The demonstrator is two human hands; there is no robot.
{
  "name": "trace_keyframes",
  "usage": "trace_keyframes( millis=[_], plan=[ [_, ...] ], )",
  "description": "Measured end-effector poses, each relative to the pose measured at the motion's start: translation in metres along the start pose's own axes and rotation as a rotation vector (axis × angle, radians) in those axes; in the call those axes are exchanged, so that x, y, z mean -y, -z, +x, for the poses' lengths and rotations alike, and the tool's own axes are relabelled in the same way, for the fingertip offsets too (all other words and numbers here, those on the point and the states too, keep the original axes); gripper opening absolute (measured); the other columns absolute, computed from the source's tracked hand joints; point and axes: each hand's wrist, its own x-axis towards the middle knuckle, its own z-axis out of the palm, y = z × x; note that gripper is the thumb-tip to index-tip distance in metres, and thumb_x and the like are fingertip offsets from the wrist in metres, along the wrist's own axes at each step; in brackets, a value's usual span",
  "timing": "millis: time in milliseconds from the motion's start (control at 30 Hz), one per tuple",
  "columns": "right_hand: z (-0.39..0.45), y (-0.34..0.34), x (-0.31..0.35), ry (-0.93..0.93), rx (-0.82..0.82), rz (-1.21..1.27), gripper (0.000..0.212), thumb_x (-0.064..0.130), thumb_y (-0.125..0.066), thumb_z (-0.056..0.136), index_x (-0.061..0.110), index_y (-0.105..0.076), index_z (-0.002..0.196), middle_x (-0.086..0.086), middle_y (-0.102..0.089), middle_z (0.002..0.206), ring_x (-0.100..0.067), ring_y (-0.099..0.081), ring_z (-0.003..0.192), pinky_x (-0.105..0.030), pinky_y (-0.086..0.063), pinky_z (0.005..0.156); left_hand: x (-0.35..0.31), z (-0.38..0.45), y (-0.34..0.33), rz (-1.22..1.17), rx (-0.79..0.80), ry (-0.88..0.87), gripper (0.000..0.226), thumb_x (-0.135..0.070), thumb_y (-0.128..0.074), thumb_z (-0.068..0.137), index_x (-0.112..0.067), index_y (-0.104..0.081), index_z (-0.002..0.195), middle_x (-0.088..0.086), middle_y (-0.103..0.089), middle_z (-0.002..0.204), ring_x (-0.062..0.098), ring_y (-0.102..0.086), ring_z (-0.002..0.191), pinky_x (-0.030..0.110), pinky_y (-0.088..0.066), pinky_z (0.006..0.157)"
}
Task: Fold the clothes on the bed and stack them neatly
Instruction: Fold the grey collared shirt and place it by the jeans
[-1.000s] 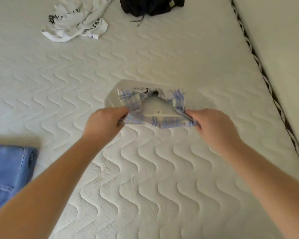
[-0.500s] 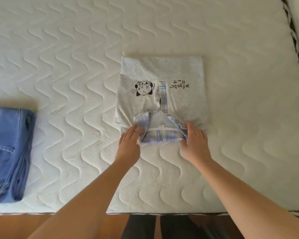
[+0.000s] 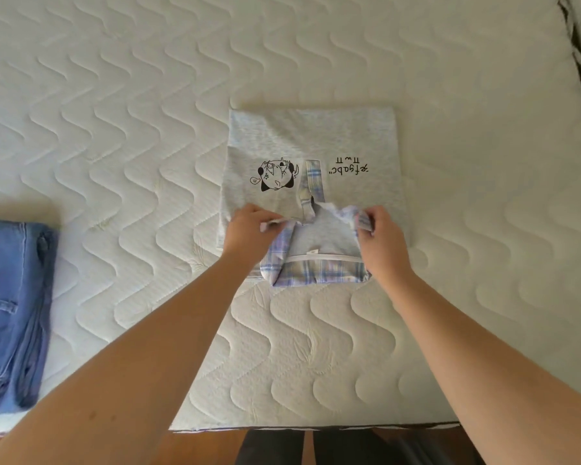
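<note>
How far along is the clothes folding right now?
Done: the jeans lie folded at the left on the mattress. In hand: the grey shirt is folded flat, and the left hand and right hand pinch its plaid collar. Left: stacking the two; no other clothes are in view.

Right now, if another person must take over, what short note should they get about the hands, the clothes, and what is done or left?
Left hand and right hand each pinch a plaid collar tip of the grey shirt, which lies folded on the mattress. Folded jeans lie apart at the left edge. Left: flatten the collar, then stack the shirt with the jeans.
</note>
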Motion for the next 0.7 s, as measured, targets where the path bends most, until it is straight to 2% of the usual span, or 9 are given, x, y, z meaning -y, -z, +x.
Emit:
trace_keyframes(
  millis=[100, 133, 200, 267, 400, 500, 567, 633, 700],
  plan=[
    [-0.001, 0.007, -0.005, -0.200, -0.111, 0.279, 0.023, 0.031, -0.043, 0.103, 0.015, -0.049, 0.087, 0.007, -0.050, 0.065, -0.007, -0.053, 0.052, -0.026, -0.041, 0.048, -0.014, 0.005, -0.005, -0.023, 0.105, -0.248, 0.012, -0.013, -0.076, 0.082, -0.022, -0.073, 0.089, -0.009, -0.054, 0.132, 0.015, -0.046, 0.127, 0.029, -0.032, 0.107],
    [-0.002, 0.008, -0.005, -0.260, -0.137, 0.378, 0.025, 0.032, -0.041, 0.104, 0.015, -0.051, 0.087, 0.008, -0.051, 0.066, 0.000, -0.054, 0.050, -0.017, -0.043, 0.047, -0.018, 0.007, -0.009, 0.009, 0.165, -0.325, 0.012, -0.011, -0.075, 0.082, -0.020, -0.070, 0.088, -0.008, -0.052, 0.140, 0.015, -0.045, 0.131, 0.026, -0.030, 0.108],
    [-0.001, 0.010, -0.005, -0.340, -0.137, 0.521, 0.025, 0.034, -0.040, 0.105, 0.025, -0.058, 0.091, 0.014, -0.060, 0.077, 0.009, -0.058, 0.063, -0.004, -0.042, 0.055, -0.024, 0.011, -0.018, 0.152, 0.267, -0.439, 0.011, -0.009, -0.068, 0.086, -0.013, -0.065, 0.096, -0.001, -0.049, 0.148, 0.018, -0.046, 0.134, 0.026, -0.032, 0.108],
    [-0.002, 0.011, -0.004, -0.384, -0.120, 0.578, 0.027, 0.035, -0.040, 0.104, 0.031, -0.063, 0.092, 0.017, -0.064, 0.087, 0.013, -0.060, 0.072, -0.002, -0.041, 0.061, -0.028, 0.014, -0.024, 0.274, 0.323, -0.437, 0.020, -0.013, -0.059, 0.094, -0.012, -0.061, 0.114, -0.001, -0.048, 0.149, 0.022, -0.050, 0.130, 0.031, -0.035, 0.107],
    [-0.008, 0.010, -0.006, -0.432, -0.102, 0.610, 0.029, 0.034, -0.043, 0.103, 0.025, -0.062, 0.083, 0.018, -0.064, 0.064, 0.015, -0.058, 0.060, -0.004, -0.040, 0.056, -0.034, 0.007, -0.023, 0.240, 0.314, -0.355, 0.034, -0.026, -0.038, 0.106, -0.017, -0.055, 0.133, 0.000, -0.063, 0.130, 0.020, -0.058, 0.114, 0.034, -0.041, 0.099],
    [-0.013, 0.011, -0.005, -0.471, -0.098, 0.665, 0.025, 0.031, -0.045, 0.101, 0.033, -0.060, 0.081, 0.033, -0.065, 0.068, 0.019, -0.057, 0.066, -0.007, -0.041, 0.062, -0.036, -0.006, -0.017, -0.085, 0.216, -0.230, 0.036, -0.035, -0.034, 0.106, -0.028, -0.059, 0.130, -0.018, -0.064, 0.076, -0.004, -0.055, 0.069, 0.026, -0.045, 0.067],
    [-0.015, 0.011, 0.000, -0.477, -0.121, 0.719, 0.026, 0.027, -0.046, 0.101, 0.034, -0.058, 0.079, 0.036, -0.063, 0.066, 0.021, -0.056, 0.064, -0.001, -0.039, 0.058, -0.034, -0.013, -0.013, -0.211, 0.118, -0.230, 0.038, -0.043, -0.031, 0.104, -0.034, -0.059, 0.129, -0.018, -0.053, 0.057, 0.002, -0.046, 0.051, 0.024, -0.041, 0.055],
    [-0.017, 0.013, 0.003, -0.485, -0.141, 0.755, 0.025, 0.025, -0.046, 0.100, 0.035, -0.058, 0.080, 0.039, -0.062, 0.066, 0.023, -0.055, 0.064, 0.003, -0.037, 0.056, -0.030, -0.023, -0.010, -0.247, 0.081, -0.294, 0.042, -0.046, -0.027, 0.101, -0.040, -0.052, 0.135, -0.016, -0.054, 0.068, 0.004, -0.048, 0.053, 0.014, -0.038, 0.055],
    [-0.019, 0.014, 0.004, -0.492, -0.136, 0.770, 0.021, 0.027, -0.047, 0.100, 0.038, -0.060, 0.086, 0.039, -0.064, 0.072, 0.024, -0.056, 0.068, 0.004, -0.037, 0.057, -0.023, -0.028, -0.012, -0.208, 0.106, -0.325, 0.042, -0.046, -0.029, 0.103, -0.040, -0.046, 0.141, -0.013, -0.063, 0.099, 0.003, -0.059, 0.080, 0.009, -0.042, 0.073]
  ],
)
